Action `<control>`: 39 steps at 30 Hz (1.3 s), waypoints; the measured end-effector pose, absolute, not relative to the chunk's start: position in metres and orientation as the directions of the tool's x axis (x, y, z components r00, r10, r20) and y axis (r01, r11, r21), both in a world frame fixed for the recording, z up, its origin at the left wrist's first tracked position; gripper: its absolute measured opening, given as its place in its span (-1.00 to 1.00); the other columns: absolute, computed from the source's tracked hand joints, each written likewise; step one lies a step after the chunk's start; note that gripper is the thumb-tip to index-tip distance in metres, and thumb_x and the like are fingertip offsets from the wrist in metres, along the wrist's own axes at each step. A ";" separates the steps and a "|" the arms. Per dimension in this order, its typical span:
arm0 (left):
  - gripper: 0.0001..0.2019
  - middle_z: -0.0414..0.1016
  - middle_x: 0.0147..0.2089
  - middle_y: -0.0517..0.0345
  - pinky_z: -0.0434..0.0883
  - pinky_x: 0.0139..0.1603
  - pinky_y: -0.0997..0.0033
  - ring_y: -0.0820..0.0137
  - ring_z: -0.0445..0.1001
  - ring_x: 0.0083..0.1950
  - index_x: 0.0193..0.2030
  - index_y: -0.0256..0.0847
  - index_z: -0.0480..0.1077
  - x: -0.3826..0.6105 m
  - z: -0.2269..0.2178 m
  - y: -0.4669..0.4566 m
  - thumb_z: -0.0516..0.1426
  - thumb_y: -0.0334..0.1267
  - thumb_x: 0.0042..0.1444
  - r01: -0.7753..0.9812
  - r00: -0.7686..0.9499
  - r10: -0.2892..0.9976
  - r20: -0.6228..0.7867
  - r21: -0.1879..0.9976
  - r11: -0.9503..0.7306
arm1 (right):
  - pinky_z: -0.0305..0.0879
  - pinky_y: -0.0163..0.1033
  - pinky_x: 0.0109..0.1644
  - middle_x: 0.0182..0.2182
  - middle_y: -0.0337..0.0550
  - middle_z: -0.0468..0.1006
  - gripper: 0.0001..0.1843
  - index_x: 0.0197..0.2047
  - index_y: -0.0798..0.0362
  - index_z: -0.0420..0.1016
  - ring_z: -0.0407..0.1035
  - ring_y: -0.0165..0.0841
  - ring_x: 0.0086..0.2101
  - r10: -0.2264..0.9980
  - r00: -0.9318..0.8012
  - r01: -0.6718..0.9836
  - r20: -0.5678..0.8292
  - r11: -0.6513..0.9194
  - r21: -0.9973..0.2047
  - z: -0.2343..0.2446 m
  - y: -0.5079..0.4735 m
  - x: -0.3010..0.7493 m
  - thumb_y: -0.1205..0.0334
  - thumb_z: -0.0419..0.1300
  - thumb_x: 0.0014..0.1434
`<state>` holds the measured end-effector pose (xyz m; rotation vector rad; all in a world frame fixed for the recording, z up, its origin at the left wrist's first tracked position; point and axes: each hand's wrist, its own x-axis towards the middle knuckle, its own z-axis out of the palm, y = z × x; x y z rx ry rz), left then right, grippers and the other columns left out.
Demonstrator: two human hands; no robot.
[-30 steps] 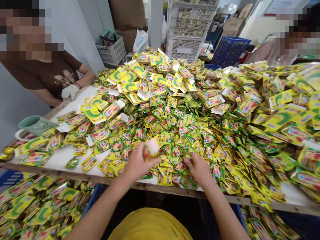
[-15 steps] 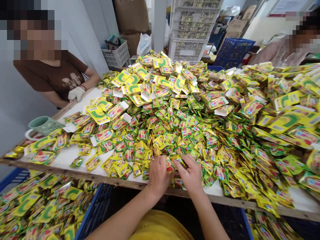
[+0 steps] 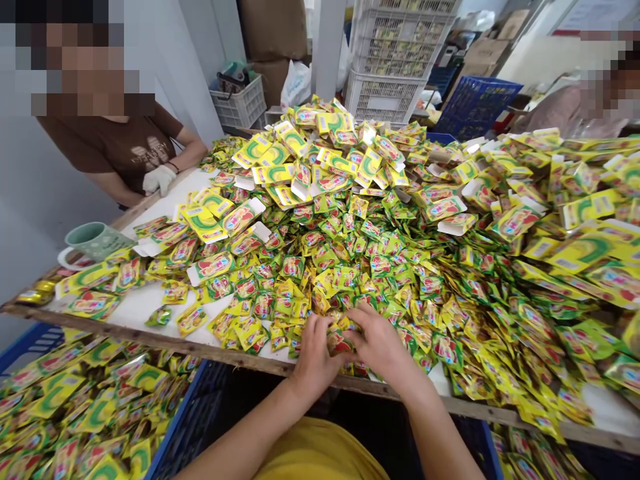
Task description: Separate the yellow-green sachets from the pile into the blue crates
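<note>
My left hand (image 3: 316,353) is at the table's front edge, its fingers and thumb curled around a small yellow-and-green packet (image 3: 339,342). Close beside it on the right, my right hand (image 3: 380,343) reaches over the packets with thumb and forefinger apart; I see nothing held between them. Around both hands lies a heap of small shiny packets (image 3: 345,277), green and yellow with red printing. Yellow cardboard boxes (image 3: 273,175), several with white flaps raised, are piled behind and to the sides.
A wooden rim (image 3: 240,360) edges the white table. Below stand blue crates (image 3: 175,417) of boxes. A green mug (image 3: 97,241) is at the left. One co-worker (image 3: 143,150) sits with a gloved hand on the edge, another (image 3: 555,110) at far right. White crates (image 3: 385,97) are stacked behind.
My right hand has shifted slightly, its thumb and forefinger spreading away from the packet between my hands. My left hand has turned, its thumb now stretched to the right. The view has moved slightly.
</note>
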<state>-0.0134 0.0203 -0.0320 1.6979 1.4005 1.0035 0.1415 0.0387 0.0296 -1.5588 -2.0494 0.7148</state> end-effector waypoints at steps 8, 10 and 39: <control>-0.65 0.52 -0.11 0.10 0.34 -0.02 0.35 0.27 0.43 -0.06 -0.05 -0.24 0.40 -0.043 -0.025 0.029 0.26 -0.22 0.01 -0.049 0.294 0.952 -0.085 0.993 0.104 | 0.26 0.00 0.03 -0.09 -0.04 0.47 -0.86 -0.25 -0.07 0.63 0.29 -0.18 -0.04 0.887 -0.375 0.620 0.271 0.457 -0.637 0.025 0.040 0.122 0.21 0.21 0.21; -0.59 0.55 -0.08 0.06 0.36 0.00 0.33 0.24 0.45 -0.05 -0.01 -0.25 0.43 -0.047 -0.025 0.029 0.28 -0.17 -0.01 -0.067 0.291 0.952 -0.095 0.991 0.119 | 0.23 0.02 0.08 -0.05 -0.06 0.47 -0.87 -0.26 -0.10 0.64 0.26 -0.16 0.01 0.866 -0.461 0.595 0.192 0.463 -0.657 0.023 0.037 0.117 0.17 0.23 0.20; -0.81 0.62 -0.25 0.09 0.47 -0.14 0.39 0.33 0.54 -0.20 -0.24 -0.18 0.59 -0.062 -0.015 0.045 0.21 -0.16 0.10 0.161 0.181 0.983 0.016 0.986 -0.046 | 0.23 -0.33 -0.62 -0.62 -0.23 0.51 -0.75 -0.46 0.05 0.63 0.27 -0.46 -0.67 0.963 0.091 -0.138 -0.254 -0.240 -0.961 -0.005 0.030 0.097 0.07 0.45 -0.19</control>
